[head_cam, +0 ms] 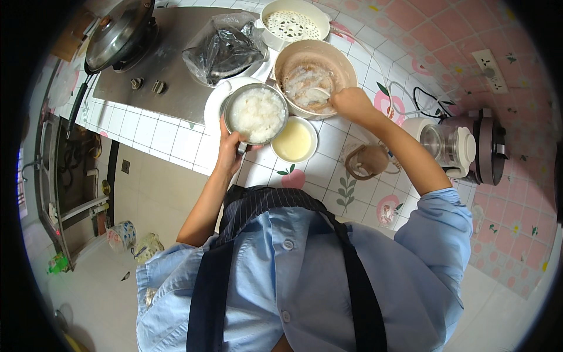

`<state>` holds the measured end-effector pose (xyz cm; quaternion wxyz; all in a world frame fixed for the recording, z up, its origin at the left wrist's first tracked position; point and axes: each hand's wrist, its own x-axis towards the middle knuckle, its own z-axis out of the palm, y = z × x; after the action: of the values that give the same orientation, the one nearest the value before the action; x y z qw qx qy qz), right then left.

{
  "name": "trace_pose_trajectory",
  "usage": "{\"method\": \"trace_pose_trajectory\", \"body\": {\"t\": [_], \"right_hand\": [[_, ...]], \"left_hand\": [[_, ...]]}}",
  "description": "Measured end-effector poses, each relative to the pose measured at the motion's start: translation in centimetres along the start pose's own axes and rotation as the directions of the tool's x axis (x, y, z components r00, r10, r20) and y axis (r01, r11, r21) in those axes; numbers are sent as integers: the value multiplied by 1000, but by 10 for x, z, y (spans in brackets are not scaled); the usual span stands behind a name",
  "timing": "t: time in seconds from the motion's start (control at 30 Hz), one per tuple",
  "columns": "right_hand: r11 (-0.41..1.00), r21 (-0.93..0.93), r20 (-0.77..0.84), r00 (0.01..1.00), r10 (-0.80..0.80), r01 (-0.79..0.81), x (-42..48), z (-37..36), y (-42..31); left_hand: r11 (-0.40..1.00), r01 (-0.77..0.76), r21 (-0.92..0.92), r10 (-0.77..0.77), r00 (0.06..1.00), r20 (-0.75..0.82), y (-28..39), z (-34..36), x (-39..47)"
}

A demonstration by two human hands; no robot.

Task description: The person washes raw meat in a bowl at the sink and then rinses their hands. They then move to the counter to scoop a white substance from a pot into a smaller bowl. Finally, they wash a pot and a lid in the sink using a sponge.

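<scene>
My left hand [230,152] grips a round metal bowl [225,111] by its near left side, beside the pot. White cooked rice [258,114] fills much of this bowl. In my right hand [355,104] is a pale spoon or rice paddle [320,92], its head down inside a cream-coloured cooking pot [347,66]. Rice residue [303,81] coats the pot's bottom and lower wall. Just below the pot and bowl stands a small white bowl [316,141] of pale yellowish liquid [294,140]. My fingers hide most of the utensil's handle.
Behind the pot sits a cream steamer basket [292,24] with a perforated base. A plastic-wrapped item [226,48] and a lidded pan [118,37] rest on the steel gas hob [171,53]. Rightward are a brown-handled container [367,160], a glass kettle [444,143], a dark cooker [488,149] and loose cords.
</scene>
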<state>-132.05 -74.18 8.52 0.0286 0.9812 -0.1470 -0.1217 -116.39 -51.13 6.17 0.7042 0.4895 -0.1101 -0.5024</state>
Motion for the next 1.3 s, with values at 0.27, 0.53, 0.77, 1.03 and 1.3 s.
{"method": "trace_pose_trajectory", "body": {"t": [0.27,0.53,0.77,1.03,1.3], "right_hand": [[954,247,204,971,122,-172,7,-6,-20],[570,821,57,997,-43,-22,24,8,-13],[-311,910,290,957,-2,-276,-12,-6,-15],[950,261,-690,721,59,172,-14,-8,-82],[887,428,-668,722,179,176,-22,-1,-87]], "left_hand": [[1000,5,18,-6,1000,14,7,6,2],[999,-32,13,32,999,18,-4,-6,13],[1000,-13,-28,12,1000,-18,8,6,4],[994,26,-110,-23,999,32,21,17,1],[995,27,-96,-25,999,21,18,15,-1]]}}
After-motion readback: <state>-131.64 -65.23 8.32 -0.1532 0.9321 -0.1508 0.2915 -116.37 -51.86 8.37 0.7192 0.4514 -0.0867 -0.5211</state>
